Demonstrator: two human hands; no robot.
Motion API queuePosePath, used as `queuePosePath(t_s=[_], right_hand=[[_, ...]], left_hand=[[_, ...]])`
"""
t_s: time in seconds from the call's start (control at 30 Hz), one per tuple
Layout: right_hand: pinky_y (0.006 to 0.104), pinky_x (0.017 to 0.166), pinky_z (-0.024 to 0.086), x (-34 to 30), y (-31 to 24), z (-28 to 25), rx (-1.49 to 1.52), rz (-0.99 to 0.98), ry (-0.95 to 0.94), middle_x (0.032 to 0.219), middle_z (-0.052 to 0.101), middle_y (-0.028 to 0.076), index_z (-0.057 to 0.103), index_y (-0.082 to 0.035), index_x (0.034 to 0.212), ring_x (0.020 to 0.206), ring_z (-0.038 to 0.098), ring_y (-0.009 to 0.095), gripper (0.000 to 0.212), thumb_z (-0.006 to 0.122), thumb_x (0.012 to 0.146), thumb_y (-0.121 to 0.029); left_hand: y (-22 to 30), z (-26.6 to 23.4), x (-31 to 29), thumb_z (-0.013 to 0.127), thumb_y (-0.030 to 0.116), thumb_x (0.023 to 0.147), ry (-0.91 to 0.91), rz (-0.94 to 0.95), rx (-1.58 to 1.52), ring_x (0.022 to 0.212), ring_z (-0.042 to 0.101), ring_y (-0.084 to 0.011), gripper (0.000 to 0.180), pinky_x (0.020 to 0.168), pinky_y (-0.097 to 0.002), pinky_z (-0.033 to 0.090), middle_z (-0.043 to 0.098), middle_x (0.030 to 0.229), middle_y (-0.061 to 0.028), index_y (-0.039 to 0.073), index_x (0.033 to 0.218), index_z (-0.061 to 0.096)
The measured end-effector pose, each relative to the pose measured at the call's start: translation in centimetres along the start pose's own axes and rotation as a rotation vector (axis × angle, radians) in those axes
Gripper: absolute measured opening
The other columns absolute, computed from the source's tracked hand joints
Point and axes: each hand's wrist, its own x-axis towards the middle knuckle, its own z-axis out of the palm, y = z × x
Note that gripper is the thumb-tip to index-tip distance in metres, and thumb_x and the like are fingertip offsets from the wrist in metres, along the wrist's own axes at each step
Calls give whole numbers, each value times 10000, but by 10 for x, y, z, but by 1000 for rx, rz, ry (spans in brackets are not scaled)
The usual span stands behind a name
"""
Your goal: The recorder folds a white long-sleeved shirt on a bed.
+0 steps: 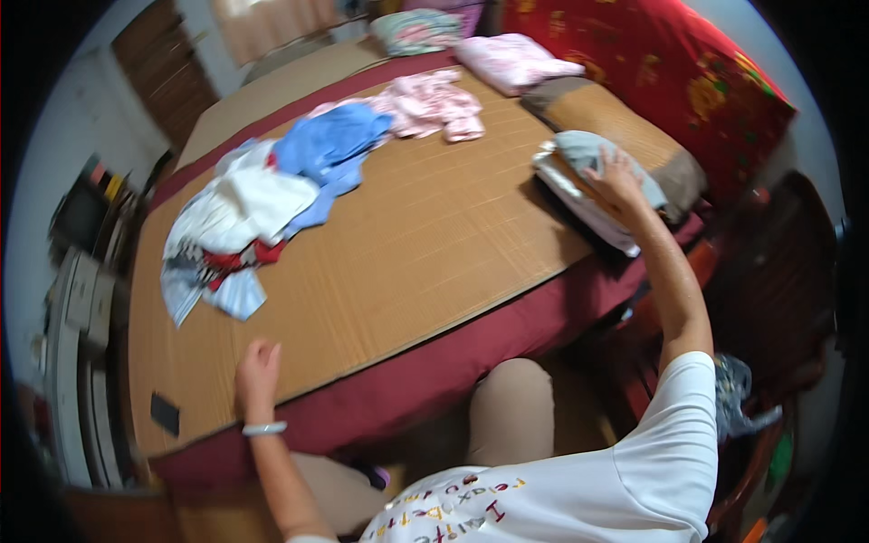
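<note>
Resting the right hand [619, 179], fingers spread, on a folded clothes stack [593, 212] at the right of the frame. Holding the left hand [259, 369] well apart, loosely curled, at lower left; cannot tell about full closure. Slanting in its long axis from upper left to lower right, on the tan bed mat [398, 244], beside a brown pillow [597, 118]. Farther out, at upper left, sprawling loosely: white [258, 204], blue [330, 140] and pink garments [430, 104].
</note>
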Motion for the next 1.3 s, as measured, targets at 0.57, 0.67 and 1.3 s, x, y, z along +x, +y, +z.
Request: queuePosePath(t_s=[0.57,0.67,1.3], right_hand=[[619,1137,368,0,-210,43,-42,-282,-131,1571,424,175,440,-167,1542,1441,435,365,726,483,992,-639],[589,1144,377,-31,-275,62,132,-409,-231,1595,384,171,393,-154,1562,1446,433,352,756,466,994,-648],[442,955,539,-152,-643,77,711,-485,-155,1078,728,270,696,-33,1214,1076,704,368,551,722,876,-467]], left_hand=[[281,-107,-95,721,345,975,-732,947,-1469,649,638,-216,338,505,-277,451,685,958,-204,55,1141,775],[282,-102,-99,708,305,988,-559,1039,-1545,617,599,-205,298,500,-288,442,680,916,-195,48,1122,777],[236,-139,-88,677,298,1010,-575,1022,-1766,597,575,-166,251,477,-282,407,699,884,-153,75,1089,761]])
